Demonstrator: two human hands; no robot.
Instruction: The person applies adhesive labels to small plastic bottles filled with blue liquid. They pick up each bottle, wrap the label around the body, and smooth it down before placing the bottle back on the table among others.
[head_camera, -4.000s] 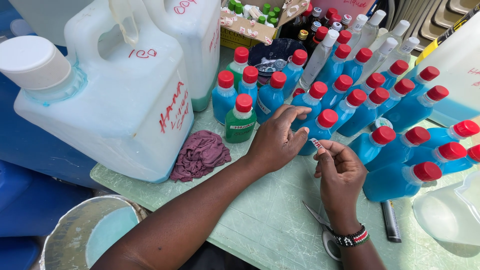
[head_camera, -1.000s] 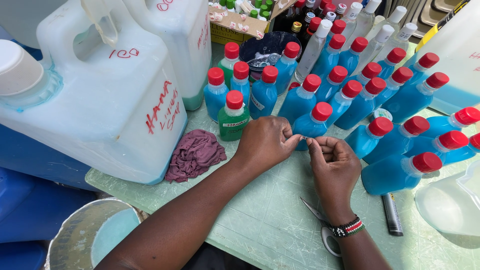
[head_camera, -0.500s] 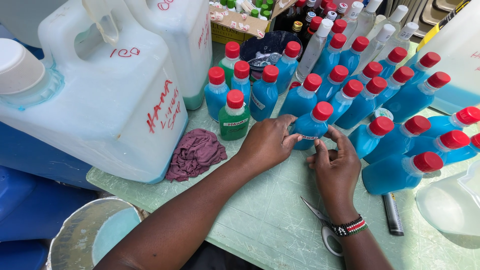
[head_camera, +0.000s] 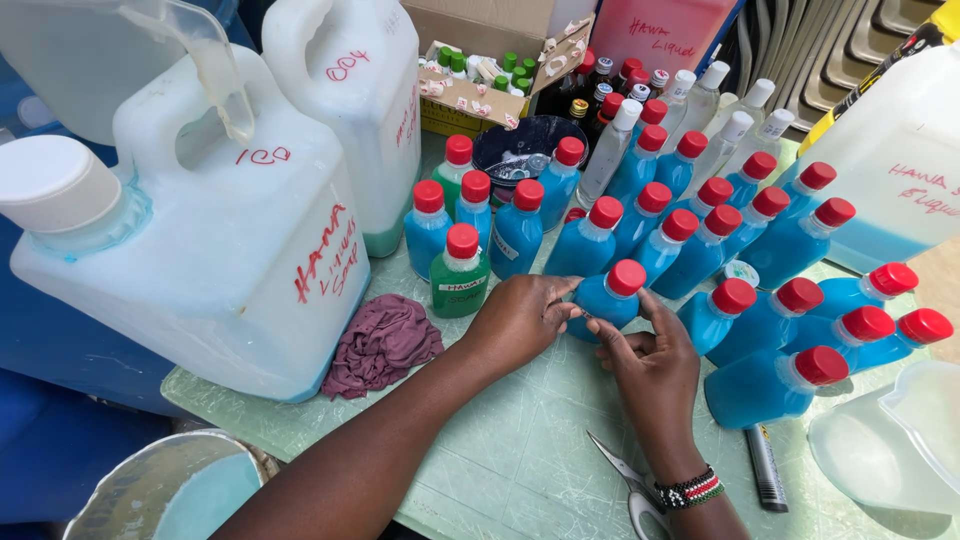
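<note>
Both hands (head_camera: 590, 335) now pressed onto blue bottle (head_camera: 605, 297).

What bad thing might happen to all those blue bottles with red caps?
The left hand and right hand press on one blue bottle packed tight among others; a nudge might topple its neighbours like dominoes. The scissors lie right under the right wrist, so the arm might catch on them.

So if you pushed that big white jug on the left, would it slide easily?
Probably not. The big white jug looks nearly full of pale liquid, so it is likely heavy. Its broad base on the table should resist tipping, and its moulded handle suggests lifting instead.
</note>
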